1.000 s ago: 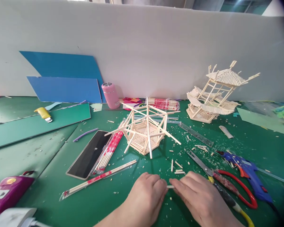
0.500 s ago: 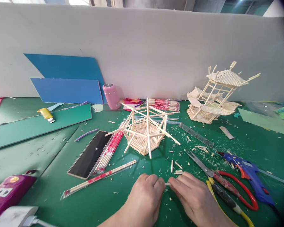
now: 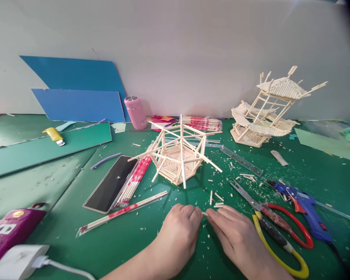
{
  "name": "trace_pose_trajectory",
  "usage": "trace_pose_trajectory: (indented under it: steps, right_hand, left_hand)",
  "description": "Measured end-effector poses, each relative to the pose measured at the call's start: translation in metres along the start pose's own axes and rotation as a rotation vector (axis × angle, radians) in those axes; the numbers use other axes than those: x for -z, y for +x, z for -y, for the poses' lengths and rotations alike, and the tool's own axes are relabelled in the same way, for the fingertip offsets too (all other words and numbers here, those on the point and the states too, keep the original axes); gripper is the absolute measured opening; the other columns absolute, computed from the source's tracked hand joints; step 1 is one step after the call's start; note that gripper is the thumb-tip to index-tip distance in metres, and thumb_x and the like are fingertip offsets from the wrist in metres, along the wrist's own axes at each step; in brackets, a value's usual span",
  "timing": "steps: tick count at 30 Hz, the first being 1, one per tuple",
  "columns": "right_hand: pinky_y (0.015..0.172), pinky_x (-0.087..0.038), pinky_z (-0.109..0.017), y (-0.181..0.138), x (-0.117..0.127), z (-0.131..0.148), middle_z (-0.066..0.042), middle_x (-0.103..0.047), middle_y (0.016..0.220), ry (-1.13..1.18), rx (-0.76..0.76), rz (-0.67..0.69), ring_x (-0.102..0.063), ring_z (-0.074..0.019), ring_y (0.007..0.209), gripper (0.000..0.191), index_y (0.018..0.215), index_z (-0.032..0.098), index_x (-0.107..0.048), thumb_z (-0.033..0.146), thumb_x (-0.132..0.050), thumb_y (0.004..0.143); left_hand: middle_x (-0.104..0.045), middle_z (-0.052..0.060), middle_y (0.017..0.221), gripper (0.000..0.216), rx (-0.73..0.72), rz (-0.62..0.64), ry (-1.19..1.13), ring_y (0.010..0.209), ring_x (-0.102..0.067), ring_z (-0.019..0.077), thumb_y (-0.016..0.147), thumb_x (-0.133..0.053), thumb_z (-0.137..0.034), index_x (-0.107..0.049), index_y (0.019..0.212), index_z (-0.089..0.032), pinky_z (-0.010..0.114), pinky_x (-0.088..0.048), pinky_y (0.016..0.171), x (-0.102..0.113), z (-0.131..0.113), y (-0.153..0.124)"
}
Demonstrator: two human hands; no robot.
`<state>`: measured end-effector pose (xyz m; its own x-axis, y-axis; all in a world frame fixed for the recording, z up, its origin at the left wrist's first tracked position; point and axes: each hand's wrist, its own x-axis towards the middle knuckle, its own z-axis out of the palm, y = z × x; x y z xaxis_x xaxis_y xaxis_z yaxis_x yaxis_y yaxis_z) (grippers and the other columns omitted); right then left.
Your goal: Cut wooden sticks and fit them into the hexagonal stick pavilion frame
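As the left hand and right hand, fingers closed, grip a short wooden stick over the green bench, a slim clear sleeve of sticks lies leftward; beyond it, a fuller packet sits beside a phone, another packet behind an open stick frame, near a pink flask, contents hidden.

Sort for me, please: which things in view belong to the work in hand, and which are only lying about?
Likely part of the work:
short stick between left hand and right hand
cut sticks
open stick frame
scissors
glue gun

Likely just lying about:
phone
pink bottle
purple power strip
blue board
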<state>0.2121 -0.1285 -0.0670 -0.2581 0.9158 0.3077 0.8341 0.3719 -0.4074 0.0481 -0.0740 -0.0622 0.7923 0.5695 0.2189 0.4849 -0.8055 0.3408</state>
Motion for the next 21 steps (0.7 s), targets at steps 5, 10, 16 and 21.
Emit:
trace_pose_trajectory:
  steps: [5,10,16,21]
  right_hand:
    - [0.054,-0.033,-0.029,0.005,0.025,0.002,-0.001,-0.053,0.061,0.085,-0.005,0.301,-0.046,-0.0156,0.06,0.029,0.072,0.018,-0.056,0.017,-0.034,0.091]
    - [0.057,-0.033,-0.024,0.01,0.046,0.0,0.004,-0.047,0.061,0.411,-0.171,0.475,-0.047,-0.011,0.062,0.035,0.062,0.02,-0.046,0.03,-0.035,0.093]
    - [0.055,-0.032,-0.022,0.002,0.038,-0.006,0.006,-0.042,0.054,0.86,-0.444,0.409,-0.042,-0.009,0.055,0.032,0.072,0.018,-0.056,0.037,-0.039,0.091]
    - [0.054,-0.03,-0.023,-0.003,0.033,-0.005,0.005,-0.044,0.054,0.995,-0.521,0.354,-0.04,-0.009,0.055,0.031,0.074,0.017,-0.058,0.038,-0.041,0.09]
  left_hand:
    - [-0.056,0.004,0.065,0.023,-0.14,0.21,-0.235,0.058,-0.048,0.015,0.086,-0.035,-0.01,-0.055,0.074,-0.014,0.025,-0.036,0.054,0.025,0.01,0.006]
    - [-0.056,0.002,0.066,0.029,-0.141,0.242,-0.39,0.061,-0.048,0.013,0.092,-0.034,-0.018,-0.057,0.074,-0.015,0.023,-0.035,0.057,0.037,0.01,0.011]
    - [-0.057,0.002,0.068,0.028,-0.03,0.174,-0.443,0.063,-0.05,0.0133,0.092,-0.034,-0.02,-0.059,0.081,-0.016,0.025,-0.035,0.062,0.03,0.002,0.016]
    - [-0.054,0.0,0.066,0.028,0.016,0.163,-0.464,0.062,-0.048,0.0119,0.092,-0.035,-0.018,-0.058,0.076,-0.017,0.024,-0.035,0.064,0.024,-0.001,0.019]
